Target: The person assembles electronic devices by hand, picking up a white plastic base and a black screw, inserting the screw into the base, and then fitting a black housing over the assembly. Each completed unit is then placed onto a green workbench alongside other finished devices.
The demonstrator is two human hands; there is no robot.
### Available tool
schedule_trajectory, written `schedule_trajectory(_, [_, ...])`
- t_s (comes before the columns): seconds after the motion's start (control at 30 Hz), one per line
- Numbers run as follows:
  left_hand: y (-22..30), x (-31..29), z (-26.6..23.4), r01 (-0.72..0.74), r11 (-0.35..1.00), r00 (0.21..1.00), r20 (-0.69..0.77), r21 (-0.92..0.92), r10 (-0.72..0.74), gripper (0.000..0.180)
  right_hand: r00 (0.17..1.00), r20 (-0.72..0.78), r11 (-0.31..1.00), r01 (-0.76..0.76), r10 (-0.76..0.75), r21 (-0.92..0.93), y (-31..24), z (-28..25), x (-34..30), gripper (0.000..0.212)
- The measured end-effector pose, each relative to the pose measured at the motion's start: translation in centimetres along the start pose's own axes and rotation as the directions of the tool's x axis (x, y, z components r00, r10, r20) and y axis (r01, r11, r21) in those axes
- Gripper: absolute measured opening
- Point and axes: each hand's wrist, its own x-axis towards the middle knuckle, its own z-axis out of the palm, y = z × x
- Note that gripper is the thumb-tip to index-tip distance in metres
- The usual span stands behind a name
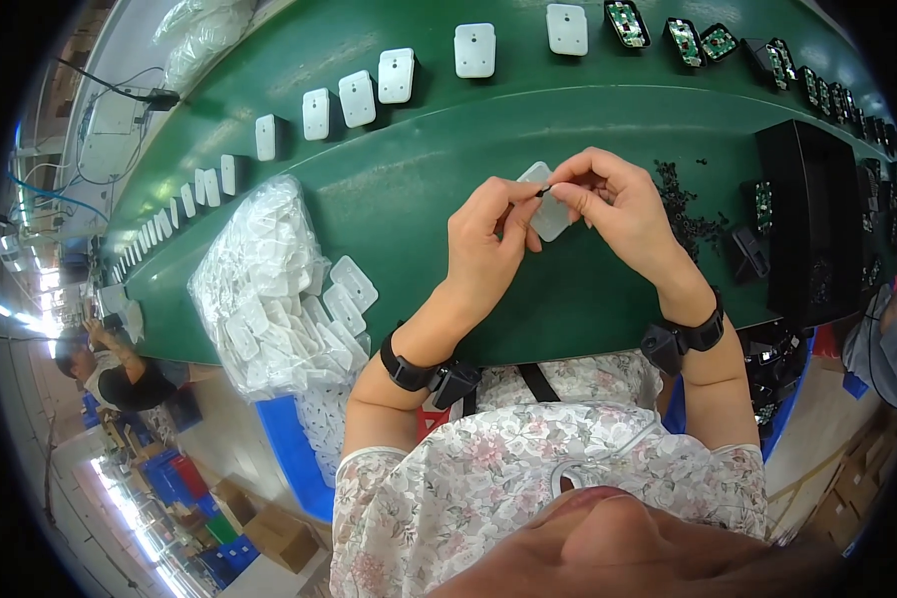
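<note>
A white plastic cover (556, 218) with rounded corners is between my two hands, above the green work surface. My left hand (488, 224) has its thumb and fingers closed at the cover's left edge. Pinched at the top of the cover is a small black part (543, 190), with the fingertips of both hands meeting at it. My right hand (613, 204) is closed in a pinch there, its thumb along the cover's right side. The exact shape of the black part is too small to tell. Loose small black parts (683, 211) lie scattered right of my right hand.
A clear bag of white covers (269, 289) spills open at the left. White-topped units (397, 76) line the far belt, with black housings holding green circuit boards (685, 42) farther right. A black bin (810, 219) stands at the right. Another person (120, 369) is at far left.
</note>
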Motion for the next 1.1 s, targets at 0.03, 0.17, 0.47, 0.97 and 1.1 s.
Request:
schedule_trajectory(0.03, [0.0,-0.1,0.0,-0.001,1.000,1.000,0.002,0.001,0.001,0.008,1.000,-0.008,1.000,-0.018,0.018,-0.010,0.0,0.0,0.0,0.009])
schedule_trajectory(0.17, [0.6,0.1,0.6,0.078,0.969,0.997,-0.009,-0.233,-0.082,0.014,0.998,-0.057,0.998,0.010,-0.014,-0.063,0.2,0.0,0.0,0.008])
schedule_trajectory(0.47, [-0.2,0.1,0.1,0.282,0.835,0.958,0.092,-0.472,-0.271,0.015,0.987,-0.096,0.961,0.104,-0.132,-0.254,0.0,0.6,-0.2,0.008])
schedule_trajectory(0.97, [0.1,0.0,0.1,0.040,0.907,0.999,0.009,-0.419,-0.040,0.009,0.974,-0.159,0.979,0.141,-0.164,-0.144,0.2,0.2,-0.2,0.015])
schedule_trajectory(1.1, [0.3,0.0,0.3,0.112,0.868,0.993,0.086,-0.484,-0.080,0.011,0.951,-0.123,0.916,0.232,-0.285,-0.328,-0.3,-0.6,0.0,0.028])
